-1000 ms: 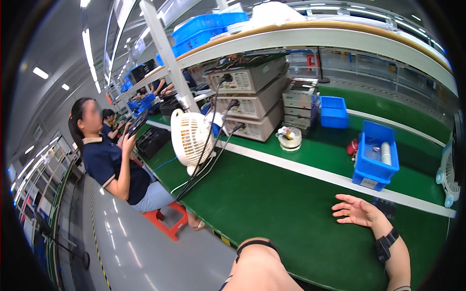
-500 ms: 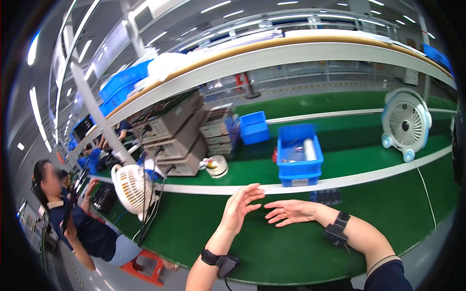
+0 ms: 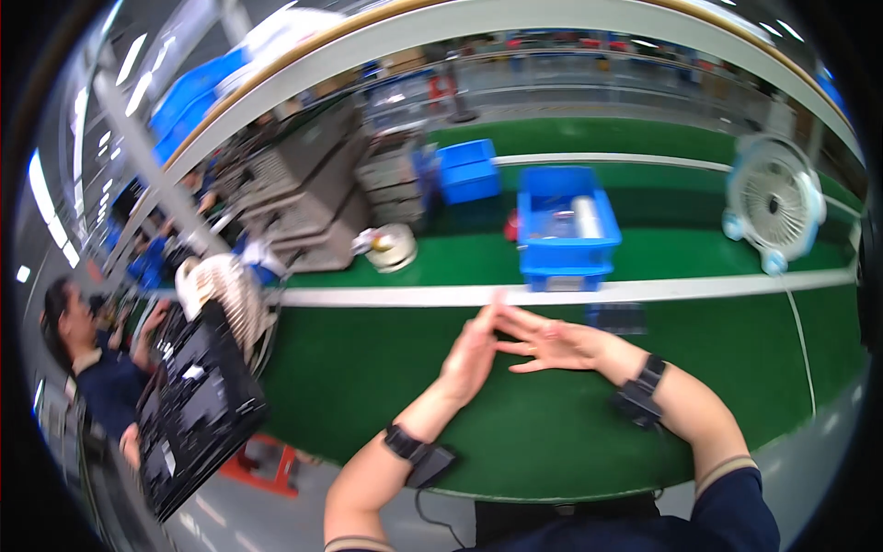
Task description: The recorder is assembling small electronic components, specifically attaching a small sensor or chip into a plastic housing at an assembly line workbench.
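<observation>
Far left of the hands, another person point(image 3: 106, 396) holds a big black panel point(image 3: 198, 396). The left hand point(image 3: 471, 354) is empty, fingers straight and close together. The right hand point(image 3: 556, 345) is empty too, fingers a bit spread; the two hands' tips seem to meet, but blur makes that hard to tell. Past the right hand stands a blue bin point(image 3: 567, 253). Just beyond the right wrist, a dark flat piece point(image 3: 618, 318) lies on the green table point(image 3: 368, 386); it looks thin, light and stiff, so pinch its edges.

a factory workshop: green workbench point(image 3: 368, 396), blue bins point(image 3: 566, 255), overhead shelf point(image 3: 460, 25)
</observation>
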`<action>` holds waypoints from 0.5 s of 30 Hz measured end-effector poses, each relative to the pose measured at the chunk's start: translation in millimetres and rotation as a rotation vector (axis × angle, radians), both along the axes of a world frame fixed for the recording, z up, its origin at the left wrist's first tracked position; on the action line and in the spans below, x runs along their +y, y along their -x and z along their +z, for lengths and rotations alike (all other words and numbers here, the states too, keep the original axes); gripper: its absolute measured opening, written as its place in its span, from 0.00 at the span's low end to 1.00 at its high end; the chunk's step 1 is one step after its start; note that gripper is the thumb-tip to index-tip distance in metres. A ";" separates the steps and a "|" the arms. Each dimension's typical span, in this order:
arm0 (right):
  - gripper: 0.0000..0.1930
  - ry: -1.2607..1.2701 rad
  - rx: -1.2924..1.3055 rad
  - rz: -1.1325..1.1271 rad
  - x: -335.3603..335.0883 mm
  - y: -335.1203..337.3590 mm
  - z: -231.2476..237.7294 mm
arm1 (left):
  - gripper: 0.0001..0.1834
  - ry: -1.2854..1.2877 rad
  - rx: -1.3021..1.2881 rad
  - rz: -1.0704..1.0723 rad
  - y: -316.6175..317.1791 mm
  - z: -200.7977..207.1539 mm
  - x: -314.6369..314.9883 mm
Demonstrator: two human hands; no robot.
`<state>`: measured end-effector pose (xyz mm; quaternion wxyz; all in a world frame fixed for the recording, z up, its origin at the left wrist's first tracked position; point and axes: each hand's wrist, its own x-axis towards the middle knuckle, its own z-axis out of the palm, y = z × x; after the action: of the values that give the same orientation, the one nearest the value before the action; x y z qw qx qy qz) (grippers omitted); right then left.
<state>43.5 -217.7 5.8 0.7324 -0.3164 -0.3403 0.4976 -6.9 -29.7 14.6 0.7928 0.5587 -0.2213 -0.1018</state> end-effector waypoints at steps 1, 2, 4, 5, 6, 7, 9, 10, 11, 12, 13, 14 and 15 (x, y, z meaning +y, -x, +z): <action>0.44 -0.002 -0.035 -0.036 -2.2 2.4 1.1 | 0.43 -0.001 -0.057 -0.066 -7.6 -10.3 -0.8; 0.43 0.000 -0.048 -0.067 -9.9 0.0 -6.6 | 0.39 -0.011 -0.071 0.021 -7.3 -10.6 -13.8; 0.44 0.069 -0.061 -0.174 -15.5 4.5 -5.3 | 0.34 -0.161 -0.181 -0.071 -8.6 -11.5 -21.2; 0.47 0.089 -0.063 -0.190 -10.4 14.3 10.2 | 0.32 -0.208 -0.219 -0.124 -7.4 -17.0 -21.1; 0.50 0.065 -0.120 -0.185 -10.4 17.9 14.0 | 0.30 -0.259 -0.298 -0.125 -1.4 -16.5 -24.2; 0.51 0.054 -0.177 -0.163 -5.4 15.4 7.7 | 0.29 -0.317 -0.361 -0.119 6.7 -17.1 -23.1; 0.49 0.075 -0.142 -0.157 2.9 16.9 2.7 | 0.28 -0.332 -0.286 -0.116 15.0 -12.4 -13.3; 0.48 0.089 -0.118 -0.155 1.3 16.8 1.2 | 0.28 -0.348 -0.240 -0.132 13.3 -5.8 -4.4; 0.47 0.104 -0.100 -0.170 -1.1 14.6 0.4 | 0.27 -0.247 -0.131 0.045 15.4 -7.2 -1.8; 0.46 0.087 -0.080 -0.184 -4.6 9.9 -1.5 | 0.25 -0.338 -0.196 0.215 23.4 6.0 5.4; 0.45 0.074 -0.056 -0.199 -7.3 6.7 -3.0 | 0.24 -0.422 -0.253 0.387 41.5 26.3 13.3; 0.44 0.084 -0.024 -0.232 -9.9 7.7 0.2 | 0.22 -0.427 -0.271 0.450 76.0 59.5 21.4; 0.42 0.101 0.017 -0.238 -9.6 9.0 3.0 | 0.21 -0.457 -0.312 0.520 109.6 79.5 33.8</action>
<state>34.5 -227.3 8.8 0.7722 -0.3867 -0.2684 0.4266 -116.5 4.1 94.1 0.6036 0.7676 -0.1619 0.1423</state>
